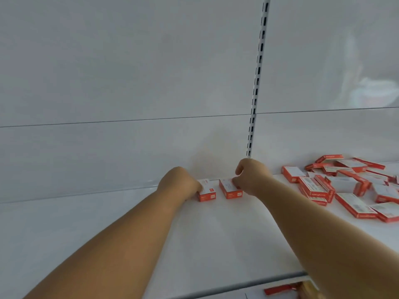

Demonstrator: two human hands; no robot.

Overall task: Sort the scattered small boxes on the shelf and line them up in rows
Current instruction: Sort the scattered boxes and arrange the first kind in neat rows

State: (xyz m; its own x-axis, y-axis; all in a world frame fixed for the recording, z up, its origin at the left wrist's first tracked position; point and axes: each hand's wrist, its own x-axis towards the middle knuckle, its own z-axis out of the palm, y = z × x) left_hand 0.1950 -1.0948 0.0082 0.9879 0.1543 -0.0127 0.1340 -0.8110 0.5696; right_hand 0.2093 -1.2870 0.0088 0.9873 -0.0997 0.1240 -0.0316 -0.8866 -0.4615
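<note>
White shelf (pixel 216 234) against a white back panel (pixel 129 83); slotted upright (pixel 258 72) runs down the panel, right of centre. Two red-and-white small boxes sit side by side at the back edge, a narrow gap between them. Left hand (pixel 179 183) holds the left box (pixel 206 192), fingers curled round its left end. Right hand (pixel 250 178) pinches the right box (pixel 230 188) at its right end, fingers curled. Scattered pile of boxes (pixel 345 184) lies to the right, well apart from the pair, some overlapping, some tilted. Wide bare shelf to the left and toward the front edge (pixel 248 284). Below the front edge, something red shows, too blurred to tell.
</note>
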